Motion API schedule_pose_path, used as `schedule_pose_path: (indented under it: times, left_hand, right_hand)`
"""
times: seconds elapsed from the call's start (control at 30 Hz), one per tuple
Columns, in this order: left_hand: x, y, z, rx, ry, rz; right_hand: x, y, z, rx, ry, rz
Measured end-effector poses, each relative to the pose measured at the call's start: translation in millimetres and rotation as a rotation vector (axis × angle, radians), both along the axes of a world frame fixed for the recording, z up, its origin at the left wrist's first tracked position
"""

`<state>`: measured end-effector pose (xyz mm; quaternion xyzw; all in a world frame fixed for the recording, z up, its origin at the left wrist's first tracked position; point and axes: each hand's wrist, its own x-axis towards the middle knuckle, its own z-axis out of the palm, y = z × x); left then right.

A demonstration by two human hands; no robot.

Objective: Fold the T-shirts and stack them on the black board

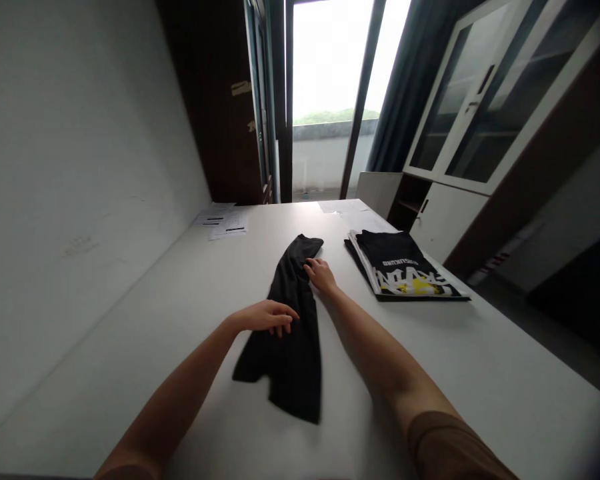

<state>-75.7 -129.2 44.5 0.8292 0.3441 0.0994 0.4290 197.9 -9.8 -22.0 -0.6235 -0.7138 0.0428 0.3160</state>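
Note:
A black garment (293,283) lies long and narrow on the white table in front of me, its far end tapered and its near end split by a notch. Its exact kind is unclear from its folded shape. My right hand (321,275) is at the garment's right edge near the far end, thumb and fingertips close together on the cloth. Over the middle of the garment hovers or rests my left hand (267,317), palm down, with its fingers loosely bent and apart and nothing visible in them.
On the right of the table (180,320) lies a stack of folded dark clothes (400,257) with white and yellow print. Paper sheets (230,223) lie at the far left, with more papers (350,208) at the far edge. A wall (80,200) borders the left side.

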Motion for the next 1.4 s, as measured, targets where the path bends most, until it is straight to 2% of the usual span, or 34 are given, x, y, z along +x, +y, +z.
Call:
schedule_pose_path:
  times: [0.03,0.07,0.2,0.27,0.37,0.53,0.6,0.73,0.8,0.9,1.03,1.13,1.2,1.27,1.33,1.4]
  left_hand:
    - [3.8,-1.3,-0.3,-0.042,-0.055,-0.037]
    - [6.1,-1.0,-2.7,-0.013,-0.095,-0.01]
    - [1.4,12.1,-28.5,0.428,-0.074,0.32]
    - [-5.0,20.3,-42.6,0.574,0.0,0.401]
    - [-11.2,26.7,-55.7,0.671,0.072,0.45]
    - [-9.9,24.8,-64.1,0.735,0.122,0.382]
    - [-9.5,24.6,-66.5,0.734,0.145,0.406]
    - [-13.4,28.2,-67.9,0.715,0.191,0.61]
    - [-16.1,30.7,-66.8,0.69,0.166,0.664]
    - [-18.3,33.9,-65.6,0.554,0.013,0.685]
    - [-18.8,36.3,-64.4,0.357,-0.222,0.79]
    - [-19.0,35.4,-61.7,0.357,-0.202,0.829]
    - [-17.6,33.0,-59.8,0.367,-0.142,0.815]
    - [-13.9,29.7,-59.0,0.355,-0.144,0.781]
    - [-8.2,26.1,-59.4,0.301,-0.27,0.76]
    - [-1.9,23.0,-60.0,0.184,-0.499,0.759]
  right_hand:
    - [1.2,-0.6,1.3,0.006,0.008,-0.007]
    - [2.2,-1.6,2.8,0.011,0.015,-0.013]
    - [0.0,-8.4,10.7,0.041,0.019,0.034]
    - [-6.3,-13.3,14.5,0.046,-0.008,0.109]
    - [-19.7,-21.3,19.9,0.001,-0.099,0.177]
    - [-43.8,-35.5,30.1,-0.143,-0.219,0.102]
    - [-54.1,-41.7,33.3,-0.199,-0.255,0.077]
    - [-71.5,-51.1,35.3,-0.282,-0.312,0.104]
    - [-75.8,-51.7,34.1,-0.277,-0.277,0.125]
    - [-75.9,-45.9,29.7,-0.217,-0.032,0.126]
    - [-70.7,-32.1,22.1,-0.22,0.473,0.201]
    - [-66.7,-25.8,18.8,-0.28,0.679,0.215]
    - [-64.0,-25.5,19.0,-0.25,0.591,0.16]
    - [-61.3,-28.1,20.6,-0.151,0.401,0.076]
    - [-58.7,-32.5,22.4,-0.055,0.226,0.004]
    - [-56.6,-36.7,23.4,-0.022,0.091,-0.026]
